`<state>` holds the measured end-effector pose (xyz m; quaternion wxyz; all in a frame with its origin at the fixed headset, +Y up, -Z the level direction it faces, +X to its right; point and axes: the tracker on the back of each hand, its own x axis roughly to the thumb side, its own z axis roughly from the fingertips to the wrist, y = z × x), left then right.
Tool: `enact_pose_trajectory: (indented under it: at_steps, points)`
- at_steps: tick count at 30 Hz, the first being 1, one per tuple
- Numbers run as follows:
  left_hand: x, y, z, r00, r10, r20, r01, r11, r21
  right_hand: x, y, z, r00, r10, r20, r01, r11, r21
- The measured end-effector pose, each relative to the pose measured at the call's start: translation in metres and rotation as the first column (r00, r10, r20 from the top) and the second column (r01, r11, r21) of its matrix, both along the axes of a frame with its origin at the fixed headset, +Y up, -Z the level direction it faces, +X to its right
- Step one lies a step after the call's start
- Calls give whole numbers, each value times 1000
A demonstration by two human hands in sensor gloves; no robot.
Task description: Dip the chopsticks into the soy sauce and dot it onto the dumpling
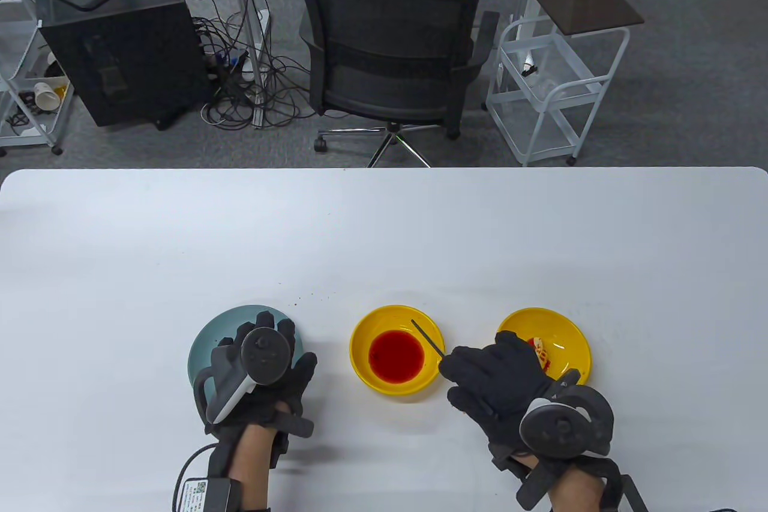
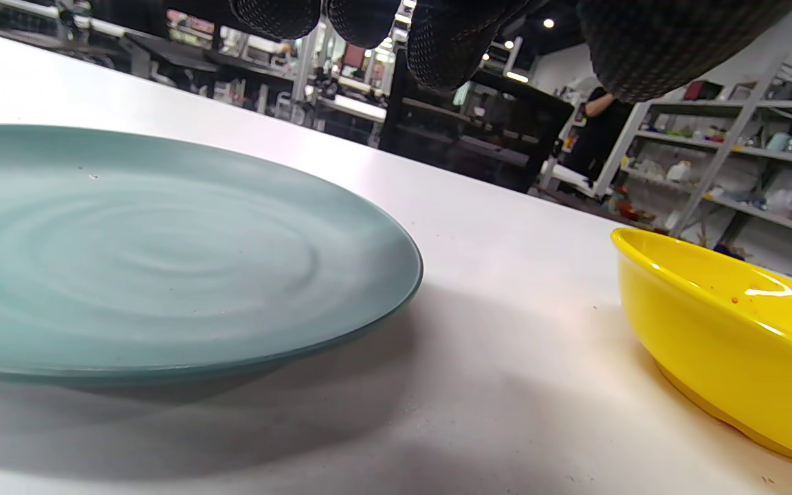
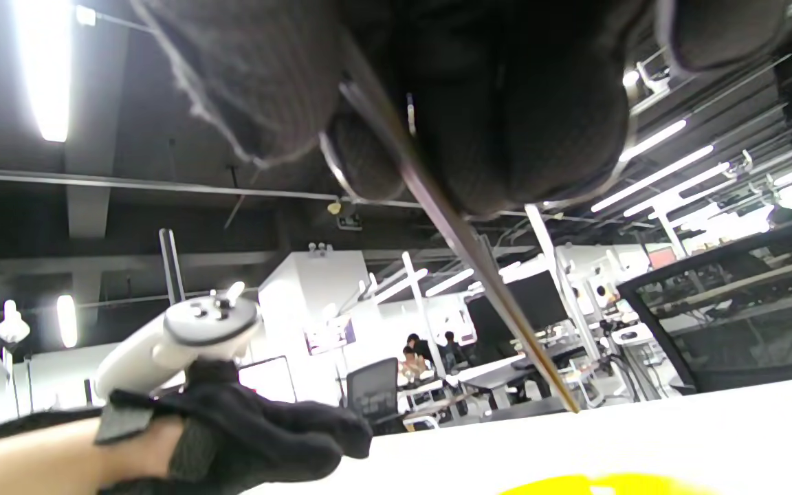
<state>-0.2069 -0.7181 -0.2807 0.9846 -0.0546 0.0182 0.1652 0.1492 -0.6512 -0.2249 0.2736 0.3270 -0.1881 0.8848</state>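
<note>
My right hand (image 1: 498, 380) grips dark chopsticks (image 1: 427, 338); their tips hang over the far right rim of the yellow bowl (image 1: 364, 368) that holds red sauce (image 1: 396, 356). In the right wrist view the chopsticks (image 3: 478, 275) slant down from my gloved fingers (image 3: 265, 89), tip in the air above the bowl. A second yellow bowl (image 1: 567, 335) with the dumpling (image 1: 542, 353) stands to the right, partly hidden by my right hand. My left hand (image 1: 264, 374) rests over the near right part of a teal plate (image 1: 237, 320); its fingers (image 2: 444, 41) hang above the table.
The teal plate (image 2: 128, 254) and the sauce bowl's side (image 2: 733, 337) show in the left wrist view. Small dark crumbs (image 1: 312, 297) lie beyond the plate. An office chair (image 1: 390, 56) and a white cart (image 1: 552, 86) stand beyond the table's far edge (image 1: 384, 170).
</note>
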Motion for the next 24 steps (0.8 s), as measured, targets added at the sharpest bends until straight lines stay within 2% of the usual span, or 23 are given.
enact_pose_trajectory:
  at_steps: [13,24]
  points:
    - [0,0,0,1000,5,1,-5,1000,-6,-17,-28,-15,994,107,-5,-106,985,-137]
    - [0,0,0,1000,9,-1,-9,1000,-15,-26,-39,-18,985,170,-9,-168,968,-184]
